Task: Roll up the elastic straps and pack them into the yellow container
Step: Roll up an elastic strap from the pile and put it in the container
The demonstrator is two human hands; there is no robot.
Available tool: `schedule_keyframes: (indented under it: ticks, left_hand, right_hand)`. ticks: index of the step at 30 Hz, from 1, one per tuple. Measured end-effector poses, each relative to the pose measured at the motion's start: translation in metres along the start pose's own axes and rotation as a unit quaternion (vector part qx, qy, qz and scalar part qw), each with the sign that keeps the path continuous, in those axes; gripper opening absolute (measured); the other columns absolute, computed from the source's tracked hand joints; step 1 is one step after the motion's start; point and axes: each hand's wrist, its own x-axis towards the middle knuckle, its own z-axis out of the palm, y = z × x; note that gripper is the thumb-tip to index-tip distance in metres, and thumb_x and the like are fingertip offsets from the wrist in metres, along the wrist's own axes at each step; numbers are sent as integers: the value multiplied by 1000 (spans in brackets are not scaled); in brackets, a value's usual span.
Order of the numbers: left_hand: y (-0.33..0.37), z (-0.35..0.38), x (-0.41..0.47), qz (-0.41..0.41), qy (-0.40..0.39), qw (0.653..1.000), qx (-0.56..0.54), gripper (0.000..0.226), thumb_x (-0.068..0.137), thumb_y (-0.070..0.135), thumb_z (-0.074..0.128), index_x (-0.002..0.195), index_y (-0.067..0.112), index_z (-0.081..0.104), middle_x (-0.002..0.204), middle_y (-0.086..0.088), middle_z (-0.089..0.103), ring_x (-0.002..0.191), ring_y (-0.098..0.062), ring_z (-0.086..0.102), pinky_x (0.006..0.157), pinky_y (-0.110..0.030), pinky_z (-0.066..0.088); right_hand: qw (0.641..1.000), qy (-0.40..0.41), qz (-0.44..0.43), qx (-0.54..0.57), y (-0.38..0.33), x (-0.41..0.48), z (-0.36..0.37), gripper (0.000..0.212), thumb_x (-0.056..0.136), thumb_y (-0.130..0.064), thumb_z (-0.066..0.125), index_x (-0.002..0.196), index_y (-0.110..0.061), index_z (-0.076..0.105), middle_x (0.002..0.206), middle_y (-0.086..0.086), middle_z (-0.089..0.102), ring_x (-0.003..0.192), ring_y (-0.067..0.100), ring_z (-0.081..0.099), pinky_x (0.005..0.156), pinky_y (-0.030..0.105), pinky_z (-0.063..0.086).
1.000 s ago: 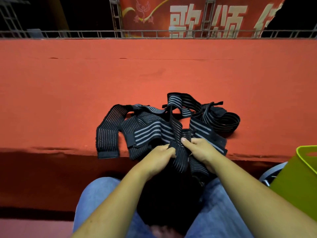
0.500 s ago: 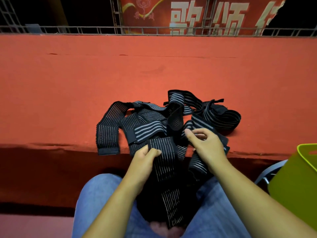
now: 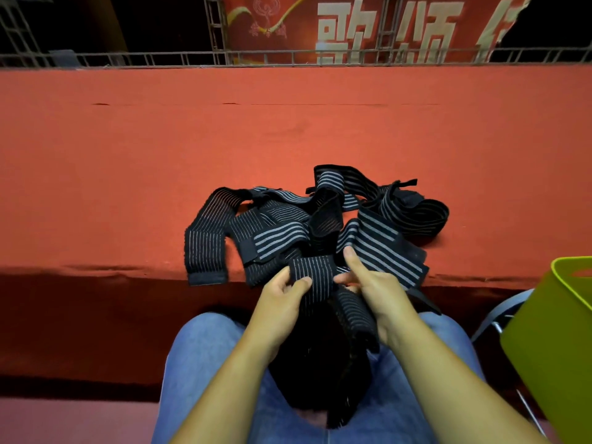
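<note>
A tangled heap of black elastic straps with grey stripes lies at the near edge of the red carpeted platform. One strap runs from the heap down over the edge onto my lap. My left hand pinches this strap's left edge between thumb and fingers. My right hand grips its right edge, index finger stretched up toward the heap. The yellow container stands at the lower right, apart from both hands.
The strap's loose end hangs dark between my jeans-clad knees. A metal chair frame shows beside the container. A metal railing and a red banner close off the far side of the platform.
My hands separated and drew one strap out of the heap toward my lap; the left hand shifted its pinch to the strap's left edge, and the right came in close again on the right edge.
</note>
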Motion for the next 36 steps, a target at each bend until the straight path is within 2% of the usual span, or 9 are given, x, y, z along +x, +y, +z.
schedule_keyframes:
  ticks: [4,8,11,14,19,22,26,29,36]
  left_hand:
    - [-3,0,-3,11,-2,1000,5,22,106,8,53,123,16,65,109,-9,79,102,-23,76,87,-37,57]
    - [-10,2,-1,15,14,1000,4,48,105,7,56,144,34,49,107,-11,78,92,-26,73,86,-39,56]
    - [-15,5,-2,44,18,999,10,74,104,3,55,154,51,31,116,-6,77,97,-17,74,93,-35,57]
    - [-10,12,-9,89,11,995,40,63,103,-2,54,141,49,53,91,12,74,78,-5,68,81,-24,55]
    - [-2,15,-15,97,22,991,88,39,99,-4,53,104,24,80,106,6,80,104,-13,72,104,-41,53]
    - [5,20,-21,51,-8,999,18,38,107,11,46,104,21,82,110,-1,80,109,-17,73,103,-43,52]
    - [19,28,-36,85,-51,994,51,31,107,31,52,100,19,80,103,10,80,100,2,72,86,-18,52]
    - [12,29,-32,162,-11,975,153,14,101,23,67,99,21,81,99,16,79,99,2,71,91,-20,52]
    - [13,27,-26,173,55,970,163,12,99,20,69,92,27,77,93,23,77,92,7,69,82,-9,47]
  right_hand:
    - [998,-18,-6,53,0,-1,2,45,87,-45,81,93,0,77,77,14,76,62,24,70,68,35,61]
    - [992,5,-26,124,2,-1,1,41,92,-42,76,96,-1,70,74,11,71,60,20,69,57,35,63]
    - [985,27,-48,163,11,-1,3,57,95,-40,74,116,12,67,100,25,77,81,35,74,82,55,64]
    - [977,58,-73,191,17,0,6,48,94,-41,75,114,2,69,108,32,74,93,41,70,98,69,54]
    - [968,100,-114,200,22,4,9,46,73,-58,88,73,-17,67,84,21,67,82,31,59,80,52,53]
    - [960,155,-147,181,26,6,8,43,76,-60,84,58,-24,69,71,10,68,72,24,59,75,47,53]
    - [946,231,-170,150,25,8,4,49,81,-60,79,62,-18,61,61,2,58,63,20,51,68,44,48]
    - [943,243,-184,137,25,7,4,49,88,-54,78,61,-20,57,60,3,54,62,19,46,66,44,45]
    - [973,73,-199,94,42,-10,-5,58,79,-76,70,84,-19,76,80,13,73,78,25,63,80,44,51]
